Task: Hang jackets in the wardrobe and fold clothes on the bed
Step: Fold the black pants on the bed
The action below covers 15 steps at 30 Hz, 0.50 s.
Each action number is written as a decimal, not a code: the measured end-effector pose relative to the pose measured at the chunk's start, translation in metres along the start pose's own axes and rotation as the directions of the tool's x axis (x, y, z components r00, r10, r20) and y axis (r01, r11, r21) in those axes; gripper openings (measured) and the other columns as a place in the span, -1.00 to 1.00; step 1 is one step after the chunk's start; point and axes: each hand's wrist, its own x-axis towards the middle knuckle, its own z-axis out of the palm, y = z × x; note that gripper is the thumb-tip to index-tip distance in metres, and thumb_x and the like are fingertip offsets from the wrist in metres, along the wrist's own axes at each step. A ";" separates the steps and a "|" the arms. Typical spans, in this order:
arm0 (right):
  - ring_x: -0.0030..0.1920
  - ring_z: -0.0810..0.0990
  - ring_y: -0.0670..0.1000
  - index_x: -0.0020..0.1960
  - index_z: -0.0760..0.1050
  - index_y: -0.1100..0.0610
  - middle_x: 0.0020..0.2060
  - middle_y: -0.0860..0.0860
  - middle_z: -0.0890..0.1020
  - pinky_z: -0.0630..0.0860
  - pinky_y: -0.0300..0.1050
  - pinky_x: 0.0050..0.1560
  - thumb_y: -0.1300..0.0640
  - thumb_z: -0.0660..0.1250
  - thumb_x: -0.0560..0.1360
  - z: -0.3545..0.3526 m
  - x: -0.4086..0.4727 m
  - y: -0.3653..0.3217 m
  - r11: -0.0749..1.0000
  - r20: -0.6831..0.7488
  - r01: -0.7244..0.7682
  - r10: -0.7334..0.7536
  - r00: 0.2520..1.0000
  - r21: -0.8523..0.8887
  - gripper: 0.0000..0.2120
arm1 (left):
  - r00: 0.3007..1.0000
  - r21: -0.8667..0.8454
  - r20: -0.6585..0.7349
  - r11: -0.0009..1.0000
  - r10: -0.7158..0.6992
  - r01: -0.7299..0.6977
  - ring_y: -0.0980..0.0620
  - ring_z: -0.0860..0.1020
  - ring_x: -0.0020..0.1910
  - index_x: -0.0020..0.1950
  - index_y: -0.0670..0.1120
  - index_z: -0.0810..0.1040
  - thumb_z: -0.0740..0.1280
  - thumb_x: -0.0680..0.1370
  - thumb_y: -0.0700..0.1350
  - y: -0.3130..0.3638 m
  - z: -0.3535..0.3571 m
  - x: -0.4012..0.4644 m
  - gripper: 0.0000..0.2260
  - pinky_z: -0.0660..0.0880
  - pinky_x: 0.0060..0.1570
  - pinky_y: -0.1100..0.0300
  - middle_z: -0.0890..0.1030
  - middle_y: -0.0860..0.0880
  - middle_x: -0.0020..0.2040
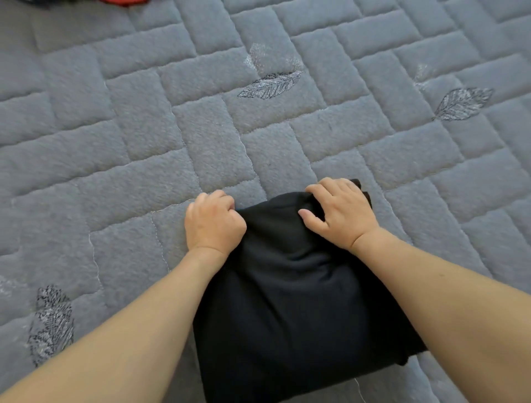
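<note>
Garment [298,293], black and part-folded, lies on the bed [143,143] with its long axis running from my fingers back toward my body; both hands sit level at its far edge, neither nearer. Left hand [212,221] is curled around the far-left corner, right hand [342,213] curls over the far-right corner with thumb pressed on top. Open quilt beyond and on both sides of my fingers, so room for the next fold looks ample.

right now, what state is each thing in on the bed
black garment: folded, lying flat on the bed cover
left hand: curled, gripping the garment's far left corner
right hand: curled, gripping the far right corner
bed cover: spread flat
red item: at the far edge, mostly out of view
</note>
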 end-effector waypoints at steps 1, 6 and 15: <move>-0.06 0.56 0.09 0.06 0.54 0.10 -0.13 0.00 0.56 0.39 -0.03 0.14 -0.34 0.00 0.49 -0.007 0.000 0.003 0.999 0.069 0.040 -0.039 0.997 -0.018 -0.41 | 1.000 -0.024 0.023 1.000 -0.015 0.015 -0.09 0.34 -0.21 -0.37 -0.11 0.33 0.05 0.32 -0.18 0.001 -0.003 -0.002 -0.89 0.22 -0.23 0.10 0.43 -0.02 -0.25; -0.29 0.54 0.00 -0.29 0.37 0.06 -0.32 -0.06 0.52 0.47 -0.06 -0.29 -0.50 -0.04 0.44 -0.053 -0.005 0.001 0.986 0.425 0.079 -0.011 0.905 -0.144 -0.36 | 0.866 0.006 0.492 0.994 0.089 -0.105 -0.08 0.44 -0.12 0.11 0.02 0.29 0.24 0.38 -0.05 0.026 -0.038 -0.021 -0.68 0.27 -0.06 0.05 0.45 0.03 -0.08; -0.37 0.45 -0.06 -0.27 0.26 -0.03 -0.39 -0.08 0.47 0.33 -0.05 -0.34 -0.49 -0.09 0.47 -0.283 -0.152 -0.027 0.951 0.328 -0.296 0.307 0.893 -0.085 -0.45 | 0.672 0.154 0.647 0.802 0.360 -0.578 0.02 0.50 -0.20 0.01 0.04 0.51 0.23 0.45 -0.05 0.206 -0.219 -0.061 -0.83 0.45 -0.21 0.09 0.54 0.05 -0.17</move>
